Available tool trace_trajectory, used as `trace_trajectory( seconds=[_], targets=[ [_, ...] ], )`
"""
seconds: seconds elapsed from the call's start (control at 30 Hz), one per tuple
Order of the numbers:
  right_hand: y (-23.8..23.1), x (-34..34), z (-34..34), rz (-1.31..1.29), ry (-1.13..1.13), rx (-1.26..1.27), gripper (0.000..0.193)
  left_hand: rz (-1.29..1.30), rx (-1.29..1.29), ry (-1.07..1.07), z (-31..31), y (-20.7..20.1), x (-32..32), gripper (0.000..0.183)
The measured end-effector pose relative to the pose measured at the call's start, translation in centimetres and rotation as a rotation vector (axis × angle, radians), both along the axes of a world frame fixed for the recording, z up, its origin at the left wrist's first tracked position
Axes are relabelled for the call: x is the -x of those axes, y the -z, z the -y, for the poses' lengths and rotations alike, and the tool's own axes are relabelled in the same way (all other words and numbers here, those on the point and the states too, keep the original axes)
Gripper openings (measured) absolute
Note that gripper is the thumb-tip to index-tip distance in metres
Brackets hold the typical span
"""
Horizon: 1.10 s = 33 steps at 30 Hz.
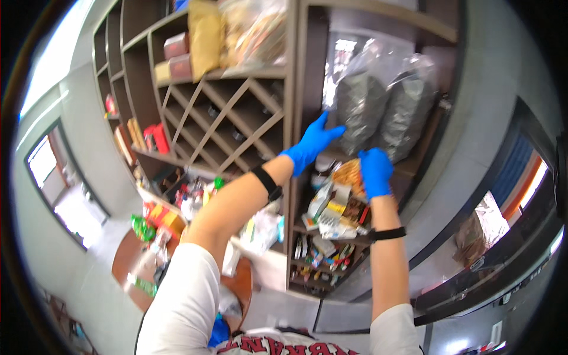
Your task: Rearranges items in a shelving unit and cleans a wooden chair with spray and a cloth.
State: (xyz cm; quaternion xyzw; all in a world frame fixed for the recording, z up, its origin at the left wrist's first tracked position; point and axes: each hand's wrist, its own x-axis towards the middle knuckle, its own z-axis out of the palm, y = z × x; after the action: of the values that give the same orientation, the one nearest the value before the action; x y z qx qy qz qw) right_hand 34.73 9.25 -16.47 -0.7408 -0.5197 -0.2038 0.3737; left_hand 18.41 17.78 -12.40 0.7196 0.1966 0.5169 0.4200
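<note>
Reaching into a brown shelf unit [299, 89], the left hand [312, 144] in a blue glove presses spread, unclenched fingers [331, 131] against a dark clear-plastic bag [361, 109] standing beside a second one [408, 115]; the right hand [375, 171], also gloved, grasps an orange snack packet [348, 173] just below, above a shelf of mixed packets [334, 216]

Small shop or stockroom. Tall wooden shelving [290, 89] at 12 o'clock, packed with bagged goods [384, 106]; snack packets [331, 219] at centre; cluttered round table [127, 260] at 8 o'clock.
</note>
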Motion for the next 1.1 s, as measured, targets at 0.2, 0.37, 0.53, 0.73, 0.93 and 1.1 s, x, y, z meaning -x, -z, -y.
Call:
trace_trajectory(
  seconds=[0.2, 0.37, 0.53, 0.73, 0.93, 1.1],
  targets=[
    [4.2, 1.9, 3.2, -0.532, -0.410, -0.049, 0.033, -0.172, -0.042, 0.185, 10.0, 5.9, 14.3, 0.036],
    [24.5, 6.7, 6.6, -0.804, -0.627, 0.104, 0.036, -0.146, 0.696, -0.244, 20.5, 26.9, 29.8, 0.032],
    [45.2, 11.7, 13.8, -1.603, -0.478, 0.688, 0.047, -0.035, 1.141, -0.563, 31.1, 41.8, 35.3, 0.028],
    [41.3, 23.1, 17.5, -1.694, -0.488, 1.243, 0.035, -0.626, 1.196, -0.866, 30.7, 49.0, 39.6, 0.062],
    [42.4, 23.3, 19.6, -1.436, -0.642, 1.182, 0.030, -0.898, 1.141, -0.783, 26.6, 52.0, 38.4, 0.071],
    [44.0, 17.7, 23.9, -1.403, -0.575, 1.077, 0.028, -1.008, 1.009, -0.770, 26.0, 57.7, 37.9, 0.053]
  ],
)
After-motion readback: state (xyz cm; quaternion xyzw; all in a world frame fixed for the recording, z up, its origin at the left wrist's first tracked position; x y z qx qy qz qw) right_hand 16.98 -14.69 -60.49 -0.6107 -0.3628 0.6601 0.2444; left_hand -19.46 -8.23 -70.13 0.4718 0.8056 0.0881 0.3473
